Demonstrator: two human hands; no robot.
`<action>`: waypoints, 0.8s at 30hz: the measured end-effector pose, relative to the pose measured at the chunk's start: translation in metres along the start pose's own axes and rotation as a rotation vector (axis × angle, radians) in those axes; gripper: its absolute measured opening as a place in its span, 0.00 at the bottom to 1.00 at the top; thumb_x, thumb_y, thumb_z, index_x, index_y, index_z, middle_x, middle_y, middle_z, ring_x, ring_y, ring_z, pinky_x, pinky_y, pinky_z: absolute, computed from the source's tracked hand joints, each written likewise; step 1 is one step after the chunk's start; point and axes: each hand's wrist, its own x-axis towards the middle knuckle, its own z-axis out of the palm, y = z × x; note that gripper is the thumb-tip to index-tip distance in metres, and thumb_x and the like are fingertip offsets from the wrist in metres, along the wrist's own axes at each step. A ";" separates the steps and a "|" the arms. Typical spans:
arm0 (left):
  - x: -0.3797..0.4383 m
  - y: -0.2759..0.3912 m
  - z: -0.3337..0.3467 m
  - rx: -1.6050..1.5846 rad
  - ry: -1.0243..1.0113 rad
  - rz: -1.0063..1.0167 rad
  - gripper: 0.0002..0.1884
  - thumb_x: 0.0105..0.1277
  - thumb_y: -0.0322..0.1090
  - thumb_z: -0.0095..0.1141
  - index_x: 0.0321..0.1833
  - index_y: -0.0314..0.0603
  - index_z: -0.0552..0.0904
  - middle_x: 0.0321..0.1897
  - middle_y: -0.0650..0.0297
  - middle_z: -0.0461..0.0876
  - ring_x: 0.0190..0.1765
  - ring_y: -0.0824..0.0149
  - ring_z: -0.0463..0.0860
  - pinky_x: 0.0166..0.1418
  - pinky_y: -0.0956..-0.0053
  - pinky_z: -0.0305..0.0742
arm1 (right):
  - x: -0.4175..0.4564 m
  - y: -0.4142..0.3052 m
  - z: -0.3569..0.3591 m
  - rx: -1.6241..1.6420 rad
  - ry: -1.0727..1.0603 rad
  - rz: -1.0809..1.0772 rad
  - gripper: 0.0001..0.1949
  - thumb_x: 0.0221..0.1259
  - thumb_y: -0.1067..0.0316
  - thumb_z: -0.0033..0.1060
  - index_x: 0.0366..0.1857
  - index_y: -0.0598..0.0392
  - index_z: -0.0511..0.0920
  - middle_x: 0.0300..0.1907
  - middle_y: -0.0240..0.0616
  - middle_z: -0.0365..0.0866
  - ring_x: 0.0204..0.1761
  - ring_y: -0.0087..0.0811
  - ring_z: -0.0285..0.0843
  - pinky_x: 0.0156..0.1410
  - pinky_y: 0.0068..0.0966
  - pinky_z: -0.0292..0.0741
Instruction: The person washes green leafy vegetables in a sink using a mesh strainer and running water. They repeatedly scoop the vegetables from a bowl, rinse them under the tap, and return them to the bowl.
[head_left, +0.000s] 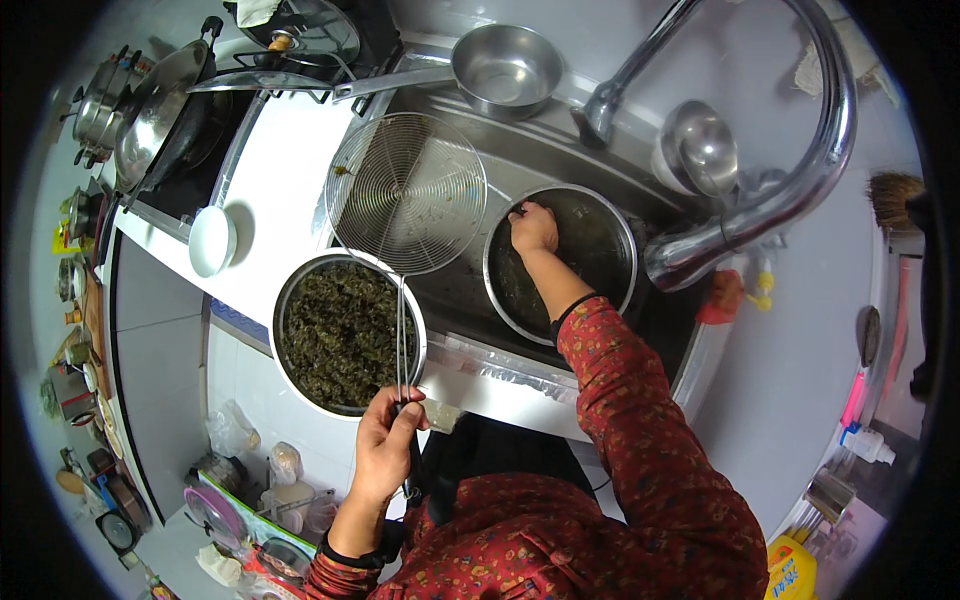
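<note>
My left hand (386, 442) grips the handle of a round wire skimmer (406, 193), whose coiled mesh spans the sink's left part. A few green bits cling to the mesh. Beneath the handle, a metal bowl (279, 367) is heaped with dark green, wet leafy stuff (337, 330). At the right of the sink, my right hand (534, 229) reaches over a round metal basin (630, 289) of dark, murky water (589, 240). Its fingers bend down near the basin's far left rim; whether they hold anything is hidden.
A steel saucepan (506, 67) rests at the sink's back edge. The curved chrome faucet (832, 112) arches over the right side, near steel bowls (697, 146). A pale bowl (212, 241) stands on the white counter, beside a stove with a wok (161, 112) and glass lids.
</note>
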 end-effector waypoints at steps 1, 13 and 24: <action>0.000 -0.001 0.000 0.003 0.001 0.002 0.08 0.73 0.29 0.47 0.50 0.34 0.75 0.33 0.65 0.77 0.38 0.74 0.75 0.47 0.80 0.70 | 0.002 0.001 0.000 -0.018 -0.007 0.006 0.14 0.54 0.56 0.66 0.44 0.41 0.85 0.45 0.39 0.84 0.49 0.40 0.82 0.52 0.37 0.78; -0.003 0.005 0.004 0.019 0.035 -0.021 0.07 0.70 0.28 0.46 0.46 0.35 0.75 0.31 0.66 0.74 0.36 0.75 0.73 0.45 0.80 0.67 | 0.009 0.013 -0.052 0.521 -0.237 -0.215 0.09 0.49 0.65 0.74 0.28 0.55 0.82 0.23 0.32 0.81 0.27 0.22 0.75 0.36 0.23 0.72; 0.004 -0.002 0.007 0.029 -0.017 -0.011 0.08 0.74 0.30 0.46 0.49 0.32 0.74 0.31 0.66 0.76 0.36 0.75 0.74 0.45 0.81 0.69 | 0.025 0.139 -0.185 0.173 0.008 -0.388 0.13 0.60 0.61 0.59 0.46 0.51 0.78 0.42 0.38 0.80 0.51 0.45 0.71 0.57 0.44 0.66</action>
